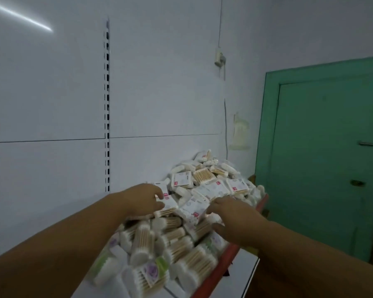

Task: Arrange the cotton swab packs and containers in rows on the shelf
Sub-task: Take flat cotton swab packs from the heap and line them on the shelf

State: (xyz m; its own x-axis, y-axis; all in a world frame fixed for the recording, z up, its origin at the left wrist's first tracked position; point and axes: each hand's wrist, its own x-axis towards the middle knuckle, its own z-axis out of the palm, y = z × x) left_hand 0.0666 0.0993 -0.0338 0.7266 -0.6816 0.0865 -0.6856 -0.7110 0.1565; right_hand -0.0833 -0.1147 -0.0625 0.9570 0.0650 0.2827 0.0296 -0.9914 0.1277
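While a loose heap of cotton swab stock covers the shelf [228,254] behind its red front rim, a person reaches in with both bare arms. The left hand [141,200] has fingers and thumb curled onto a flat pack [170,204] with a red label, on the heap's left side, close to the white back panel [159,104]. The right hand [233,218] lies palm down just to the right, fingers straight and spread over neighbouring packs, holding nothing. The two hands are near each other but apart, with a few packs between them. The pinched pack juts from the left hand toward the right, its long axis seemingly running along the shelf, though blur leaves that uncertain. Beyond both hands the flat packs [202,183] lie jumbled at all angles, white wrappers showing pale wooden sticks. Nearer the camera, round containers [142,239] lie on their sides, some with green or purple-flower labels. No row is formed yet. The left hand looks better placed to lift first. A green door [321,158] stands to the right
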